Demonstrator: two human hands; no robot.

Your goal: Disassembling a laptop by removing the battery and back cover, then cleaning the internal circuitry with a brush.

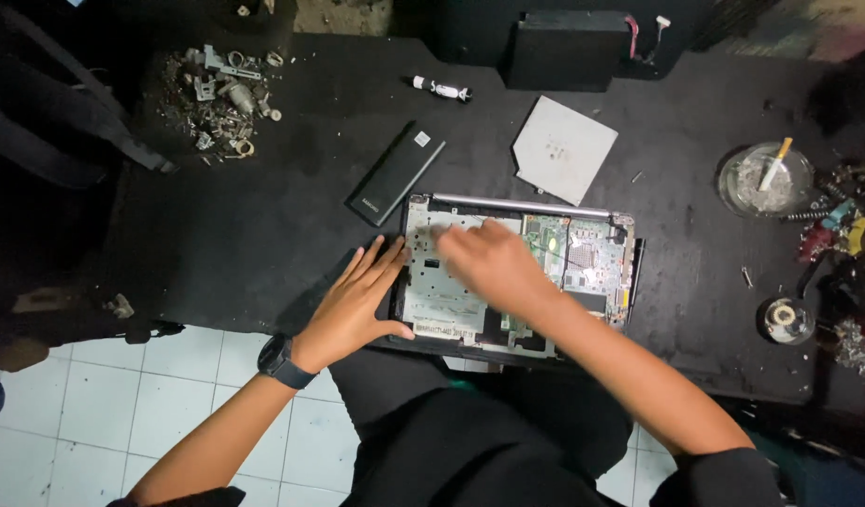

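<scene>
A black table (263, 235) carries an opened laptop (517, 277) at its near edge, in front of the person, underside up, with the metal inner frame and a green board laid bare. Its long axis runs left to right, slightly tilted; the silver hinge bar lies along the far side, so the hinge edge points away from the person. By the look of it, the step in hand is stripping the inside: one hand steadies while the other works on the frame. The next move would seem to call for a firm hold on the left edge and a fine grip at the far-left part of the frame. A grey square plate (564, 148) lies far of the laptop, and a slim black battery (396, 173) far-left of it. The left hand (353, 305) lies flat on the laptop's left edge, fingers spread. The right hand (489, 263) is over the frame, blurred; I cannot tell how its fingers are set.
</scene>
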